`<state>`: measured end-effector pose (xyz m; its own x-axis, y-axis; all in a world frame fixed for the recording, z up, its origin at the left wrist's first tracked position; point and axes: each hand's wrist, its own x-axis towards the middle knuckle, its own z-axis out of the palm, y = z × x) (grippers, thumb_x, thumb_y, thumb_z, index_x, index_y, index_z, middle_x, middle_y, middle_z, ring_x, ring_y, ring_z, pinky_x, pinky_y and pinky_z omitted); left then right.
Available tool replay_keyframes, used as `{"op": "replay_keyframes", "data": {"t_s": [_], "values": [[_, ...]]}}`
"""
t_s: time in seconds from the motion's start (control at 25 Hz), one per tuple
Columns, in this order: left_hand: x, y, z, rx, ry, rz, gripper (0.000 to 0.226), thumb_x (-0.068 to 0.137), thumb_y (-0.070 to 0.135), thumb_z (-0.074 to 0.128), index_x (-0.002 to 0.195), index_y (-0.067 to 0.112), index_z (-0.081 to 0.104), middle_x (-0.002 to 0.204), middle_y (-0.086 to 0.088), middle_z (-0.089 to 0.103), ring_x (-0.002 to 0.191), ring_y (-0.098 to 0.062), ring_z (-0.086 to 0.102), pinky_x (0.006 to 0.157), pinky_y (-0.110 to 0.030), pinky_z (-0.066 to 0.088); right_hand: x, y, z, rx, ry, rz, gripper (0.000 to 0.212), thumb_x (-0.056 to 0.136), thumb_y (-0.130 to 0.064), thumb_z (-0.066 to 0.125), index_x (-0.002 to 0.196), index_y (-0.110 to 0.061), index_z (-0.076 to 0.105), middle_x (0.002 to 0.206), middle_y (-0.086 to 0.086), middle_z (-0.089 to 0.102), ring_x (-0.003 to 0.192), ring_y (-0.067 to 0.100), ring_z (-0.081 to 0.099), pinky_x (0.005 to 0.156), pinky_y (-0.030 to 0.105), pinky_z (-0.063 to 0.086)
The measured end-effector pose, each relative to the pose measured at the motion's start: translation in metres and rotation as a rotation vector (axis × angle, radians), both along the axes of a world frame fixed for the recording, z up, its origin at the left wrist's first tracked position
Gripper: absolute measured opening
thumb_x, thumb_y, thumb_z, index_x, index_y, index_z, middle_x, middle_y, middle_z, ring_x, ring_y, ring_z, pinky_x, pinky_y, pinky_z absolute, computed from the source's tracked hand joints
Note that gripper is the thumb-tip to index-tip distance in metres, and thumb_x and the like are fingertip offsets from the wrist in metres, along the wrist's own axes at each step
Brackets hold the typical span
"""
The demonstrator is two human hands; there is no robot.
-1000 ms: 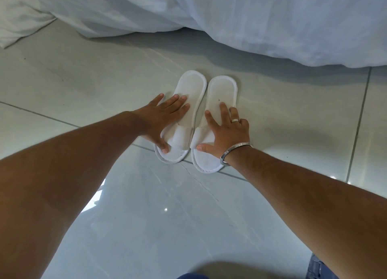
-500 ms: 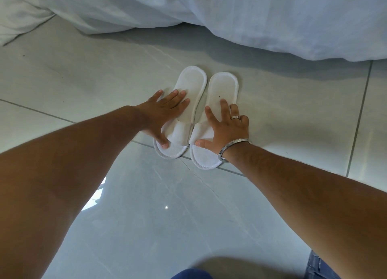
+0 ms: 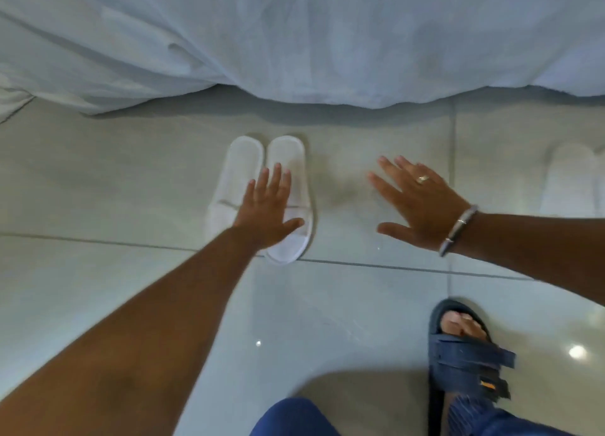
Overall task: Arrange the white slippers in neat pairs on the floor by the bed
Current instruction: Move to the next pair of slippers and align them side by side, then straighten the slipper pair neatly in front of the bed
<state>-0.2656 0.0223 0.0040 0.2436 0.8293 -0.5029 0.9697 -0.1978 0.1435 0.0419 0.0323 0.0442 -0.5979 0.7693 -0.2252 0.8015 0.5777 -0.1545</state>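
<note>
A rumpled white cotton bedsheet (image 3: 327, 36) hangs from the bed across the top of the view, its hem reaching the glossy pale grey floor tiles (image 3: 98, 173). Just below the hem lies a pair of flat white towelling slippers (image 3: 244, 170), side by side and touching, toes toward the person. At the right edge, blurred, is what looks like a second pair of white slippers (image 3: 569, 180), well apart from the first. A foot in a dark blue strapped sandal (image 3: 465, 353) stands at lower right. The left hand (image 3: 266, 206) is spread flat over the first pair, fingers extended, gripping nothing. The right hand (image 3: 415, 199), wearing a ring and a silver bangle (image 3: 458, 231), is open and empty above bare tile. The risk, I judge, is that the left palm drags as it lifts, skewing the aligned pair.
</note>
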Motion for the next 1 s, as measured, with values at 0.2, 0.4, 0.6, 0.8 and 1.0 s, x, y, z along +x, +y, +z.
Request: {"op": "replay_keyframes", "data": {"t_s": [0.2,0.4,0.6,0.8,1.0], "values": [[0.232,-0.021,-0.002,0.052,-0.205,-0.223,0.098,0.094,0.066,0.037,0.156,0.008,-0.010,0.166,-0.016,-0.013,0.152,-0.035,-0.009,0.124,-0.050,0.002,0.194,-0.078,0.017,-0.119,-0.154,-0.424,0.083,0.084,-0.053,0.056,0.149,-0.016,0.022,0.157,0.019,0.024,0.141,0.041,0.026,0.112,0.053,0.030],[0.395,-0.041,-0.022,0.040,-0.287,-0.395,0.093,0.097,0.062,0.033,0.155,0.006,-0.013,0.164,-0.015,-0.019,0.152,-0.033,-0.013,0.124,-0.050,0.000,0.348,-0.132,-0.027,-0.158,-0.196,-0.929,0.074,0.088,-0.039,0.059,0.148,-0.013,0.027,0.157,0.017,0.024,0.141,0.041,0.025,0.112,0.050,0.028],[0.494,-0.037,-0.043,0.023,-0.258,-0.474,0.087,0.100,0.054,0.037,0.156,0.008,-0.011,0.165,-0.013,-0.019,0.152,-0.029,-0.016,0.122,-0.047,-0.005,0.436,-0.142,-0.056,-0.190,-0.193,-0.942,0.071,0.088,-0.036,0.059,0.148,-0.013,0.029,0.157,0.017,0.025,0.139,0.042,0.030,0.110,0.050,0.031],[0.499,-0.026,-0.074,-0.001,-0.178,-0.494,0.091,0.096,0.058,0.040,0.157,0.012,-0.009,0.165,-0.012,-0.020,0.151,-0.026,-0.018,0.122,-0.047,-0.009,0.419,-0.105,-0.093,-0.158,-0.071,-0.745,0.072,0.084,-0.038,0.062,0.143,-0.007,0.036,0.152,0.023,0.032,0.135,0.044,0.036,0.107,0.051,0.038],[0.511,-0.029,-0.073,-0.030,-0.181,-0.497,0.091,0.097,0.057,0.041,0.157,0.012,-0.010,0.164,-0.012,-0.022,0.151,-0.027,-0.020,0.123,-0.045,-0.009,0.411,-0.105,-0.103,-0.144,-0.107,-0.854,0.072,0.086,-0.042,0.057,0.146,-0.012,0.032,0.154,0.021,0.029,0.136,0.044,0.032,0.107,0.051,0.035]]}}
